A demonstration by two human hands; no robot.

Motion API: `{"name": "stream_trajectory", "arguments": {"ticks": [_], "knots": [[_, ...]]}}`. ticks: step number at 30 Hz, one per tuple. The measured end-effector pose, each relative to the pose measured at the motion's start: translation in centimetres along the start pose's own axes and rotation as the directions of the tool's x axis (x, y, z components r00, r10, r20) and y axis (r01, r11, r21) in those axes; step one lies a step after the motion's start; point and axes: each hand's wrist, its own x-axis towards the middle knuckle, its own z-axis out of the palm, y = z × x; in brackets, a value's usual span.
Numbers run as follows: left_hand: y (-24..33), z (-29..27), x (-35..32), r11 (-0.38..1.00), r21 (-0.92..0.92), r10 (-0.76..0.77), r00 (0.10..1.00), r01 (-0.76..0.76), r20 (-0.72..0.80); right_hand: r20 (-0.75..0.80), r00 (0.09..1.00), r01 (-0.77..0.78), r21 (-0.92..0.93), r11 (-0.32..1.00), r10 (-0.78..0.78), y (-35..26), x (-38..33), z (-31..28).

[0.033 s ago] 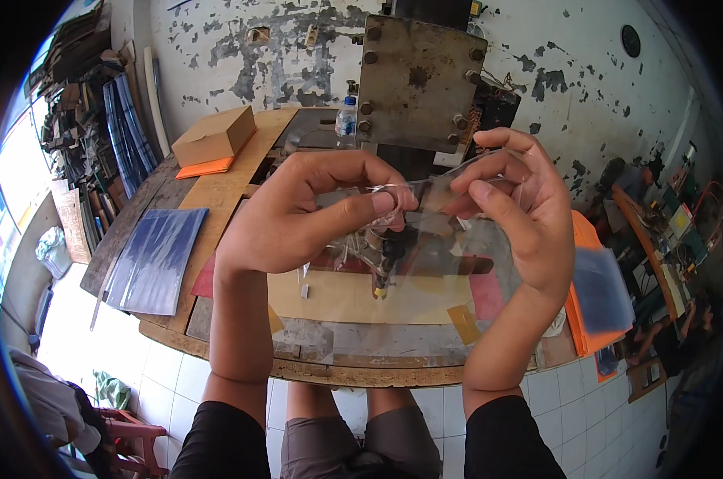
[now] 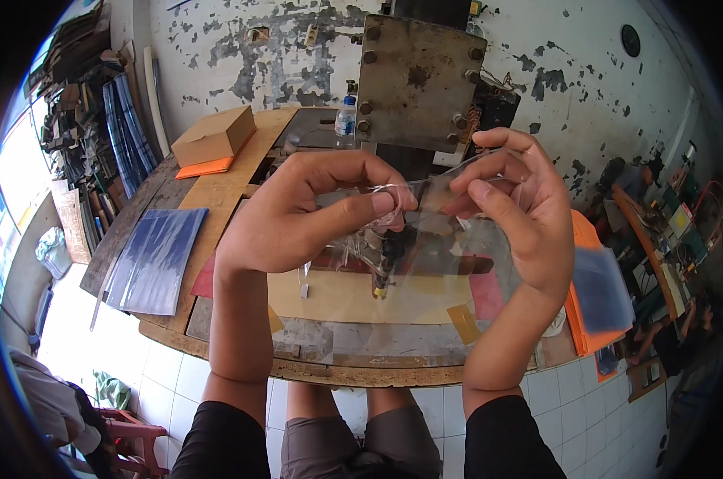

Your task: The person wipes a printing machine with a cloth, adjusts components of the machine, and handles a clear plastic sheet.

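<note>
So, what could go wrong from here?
The clear plastic film might crease or tear, as the left hand pinches it where it looks bunched. It could slip from the right hand, whose grip looks loose. The water bottle standing beside the bolted metal plate might tip if bumped.

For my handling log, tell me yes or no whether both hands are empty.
No: the left hand pinches clear plastic film, which reaches across to the right hand.
</note>
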Motion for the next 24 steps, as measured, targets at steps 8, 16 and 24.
{"name": "stream_trajectory", "arguments": {"ticks": [8,16,24], "knots": [[-0.27,-0.04,0.08,0.999,-0.047,0.010,0.997,-0.007,0.073,-0.004,1.000,-0.012,0.003,1.000,0.012,0.09,-0.04,0.05],[-0.11,0.14,-0.10,0.997,-0.076,-0.009,0.993,0.018,0.114,0.002,1.000,-0.027,0.000,1.000,0.027,0.25,0.08,0.34],[0.19,0.04,-0.19,0.993,-0.106,-0.021,0.980,0.042,0.196,0.048,0.997,-0.064,-0.005,0.998,0.065,0.07,-0.18,0.74]]}}
